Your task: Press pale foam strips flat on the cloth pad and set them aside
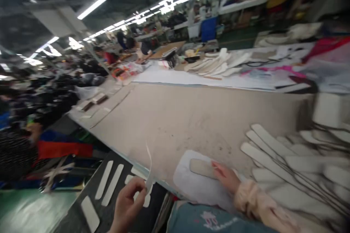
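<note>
My left hand (129,201) is closed in a pinch at the table's near edge. A thin, curved white strip (150,169) rises from between its thumb and fingers. My right hand (226,177) lies with fingers stretched out over the right end of a flat beige piece with rounded ends (201,167). That piece rests on a white rounded sheet (182,173) on the table. Below my left hand, several pale strip-shaped pieces (113,185) lie on a dark surface (82,222).
Several long pale pieces with dark edges (270,140) are heaped at the right of the beige table (191,113). More pale pieces (218,63) lie on the white table behind. At the left, a person's dark sleeve (16,153) shows near a red cloth (64,149).
</note>
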`<state>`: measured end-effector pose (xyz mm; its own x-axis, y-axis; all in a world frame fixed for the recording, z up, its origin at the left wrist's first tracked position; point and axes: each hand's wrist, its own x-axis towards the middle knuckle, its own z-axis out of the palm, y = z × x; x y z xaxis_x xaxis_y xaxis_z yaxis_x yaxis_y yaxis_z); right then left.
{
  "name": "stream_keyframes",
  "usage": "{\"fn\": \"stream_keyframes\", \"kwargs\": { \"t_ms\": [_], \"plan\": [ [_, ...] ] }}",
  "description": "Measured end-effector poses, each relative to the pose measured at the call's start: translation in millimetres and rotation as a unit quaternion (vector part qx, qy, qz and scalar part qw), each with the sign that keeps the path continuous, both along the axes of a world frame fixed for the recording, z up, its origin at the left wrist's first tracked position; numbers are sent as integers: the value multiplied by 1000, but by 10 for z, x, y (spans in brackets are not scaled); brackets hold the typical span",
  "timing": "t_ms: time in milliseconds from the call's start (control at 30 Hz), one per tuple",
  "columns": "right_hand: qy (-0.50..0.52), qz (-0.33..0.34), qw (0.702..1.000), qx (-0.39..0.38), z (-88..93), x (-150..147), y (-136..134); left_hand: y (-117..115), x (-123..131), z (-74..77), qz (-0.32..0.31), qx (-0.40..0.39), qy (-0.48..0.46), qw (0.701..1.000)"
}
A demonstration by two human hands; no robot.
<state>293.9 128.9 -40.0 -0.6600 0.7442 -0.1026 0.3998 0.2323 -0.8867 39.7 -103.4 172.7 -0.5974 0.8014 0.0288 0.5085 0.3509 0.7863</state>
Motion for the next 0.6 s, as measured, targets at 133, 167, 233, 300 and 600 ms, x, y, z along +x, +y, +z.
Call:
{"fn": "stream_keyframes", "kwargs": {
  "t_ms": [133,167,233,300,600],
  "plan": [
    [81,-39,981,-173,41,-20,-73,372,198,-7,-76,20,-141,987],
    [101,-51,970,-215,57,-61,-77,438,253,-20,-87,22,-169,981],
    [139,-75,947,-282,87,-108,-75,548,353,-54,-103,21,-225,969],
    [170,-108,922,-329,115,-83,-58,637,426,-102,-111,17,-277,954],
    [188,-206,881,-381,183,399,-19,849,463,-438,-79,-47,-399,912]
  ]
}}
